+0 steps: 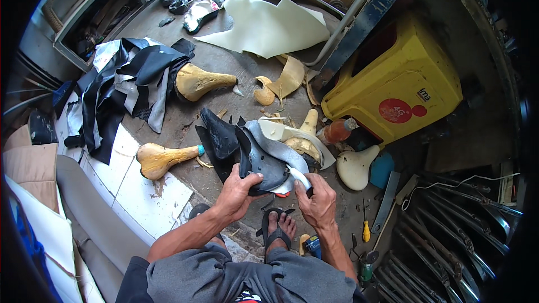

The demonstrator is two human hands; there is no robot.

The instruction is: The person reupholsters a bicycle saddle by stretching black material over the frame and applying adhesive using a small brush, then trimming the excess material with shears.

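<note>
My left hand (234,192) grips the near edge of a black bicycle saddle shell (264,163), thumb on top. My right hand (315,199) is closed, its thumb and fingers pinching a narrow whitish strip (298,177) at the shell's right side. A grey curved band of material (283,143) lies along the shell's far and right side. Behind the shell are black sheet pieces (218,134) and a cream saddle part (303,148). A yellowish foam saddle (163,160) rests on the floor to the left.
Another foam saddle (202,81) lies beside black and silver scraps (126,78). A yellow plastic stool (404,78) on its side, a bottle (337,130), a cream saddle (356,167), a yellow-handled screwdriver (366,231) and metal tubes (449,235) stand right. White foam sheet (266,25) lies far.
</note>
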